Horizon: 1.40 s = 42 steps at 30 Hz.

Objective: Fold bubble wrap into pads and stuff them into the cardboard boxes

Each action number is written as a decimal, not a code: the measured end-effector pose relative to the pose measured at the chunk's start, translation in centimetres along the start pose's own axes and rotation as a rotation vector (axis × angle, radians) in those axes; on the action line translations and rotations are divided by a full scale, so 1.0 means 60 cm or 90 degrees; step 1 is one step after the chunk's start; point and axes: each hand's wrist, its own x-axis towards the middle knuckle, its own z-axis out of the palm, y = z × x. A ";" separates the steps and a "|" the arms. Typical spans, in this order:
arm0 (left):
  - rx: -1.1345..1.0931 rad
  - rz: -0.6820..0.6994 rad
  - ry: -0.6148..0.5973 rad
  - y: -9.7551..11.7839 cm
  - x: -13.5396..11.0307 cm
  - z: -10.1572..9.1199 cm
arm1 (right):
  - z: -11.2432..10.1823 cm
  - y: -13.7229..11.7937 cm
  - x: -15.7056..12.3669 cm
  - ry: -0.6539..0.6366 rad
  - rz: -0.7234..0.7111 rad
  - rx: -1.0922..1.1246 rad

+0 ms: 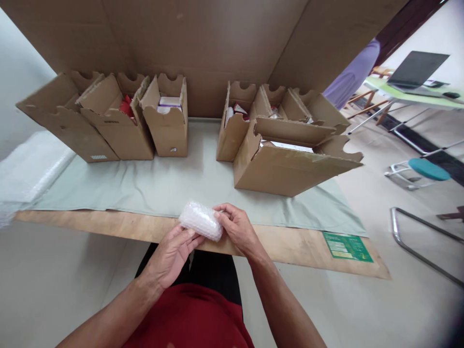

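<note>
A small packet wrapped in bubble wrap point(200, 221) is held between my two hands over the table's front edge. What lies inside the wrap cannot be made out. My left hand point(177, 251) grips its lower left end, thumb on top and fingers beneath. At the right end, my right hand point(235, 224) pinches the packet with its thumb and fingers. Beyond the packet lies the pale green cloth point(174, 181) that covers most of the wooden table point(290, 244).
Cardboard bins stand at the back left point(126, 137) and back right point(290, 166), several holding small packages. A tall cardboard panel point(203, 43) rises behind them. Bubble wrap sheeting point(32, 164) lies at far left. A laptop point(416, 72) and a stool point(427, 169) are at right.
</note>
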 end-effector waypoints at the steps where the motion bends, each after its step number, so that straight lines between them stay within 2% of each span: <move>1: 0.003 0.012 0.003 -0.002 0.003 0.004 | 0.001 0.000 -0.007 -0.013 0.006 0.002; 3: 0.019 0.026 0.009 -0.004 0.007 0.010 | -0.001 0.002 -0.021 -0.025 0.005 -0.026; 5: 0.061 0.040 0.006 -0.005 0.007 0.010 | -0.009 0.001 -0.034 0.002 -0.015 -0.080; 8: 0.191 0.071 -0.028 0.002 0.004 0.003 | -0.027 -0.007 -0.047 0.040 -0.056 -0.139; 10: 0.287 0.088 -0.057 0.008 0.003 0.000 | -0.038 -0.015 -0.052 -0.001 -0.067 -0.118; 14: 0.401 0.084 -0.090 0.011 0.003 0.004 | -0.047 -0.022 -0.058 -0.116 -0.055 0.016; 17: 0.467 0.091 -0.111 0.005 0.005 0.010 | -0.050 -0.021 -0.062 -0.127 -0.031 0.057; 23: 0.515 0.114 -0.129 -0.002 0.015 0.023 | -0.067 -0.037 -0.075 -0.175 -0.021 0.003; 27: 0.558 0.103 -0.183 -0.003 0.025 0.043 | -0.084 -0.042 -0.084 -0.185 -0.014 0.015; 31: 0.636 0.126 -0.252 0.015 0.039 0.070 | -0.113 -0.039 -0.094 -0.166 0.006 -0.008; 34: 0.685 0.243 -0.227 0.042 0.059 0.093 | -0.139 -0.042 -0.103 -0.127 0.024 -0.019; 40: 0.807 0.663 -0.143 0.090 0.144 0.161 | -0.188 -0.072 -0.119 -0.059 -0.018 -0.150; 42: 0.856 0.770 -0.124 0.097 0.181 0.190 | -0.207 -0.092 -0.126 -0.040 -0.029 -0.207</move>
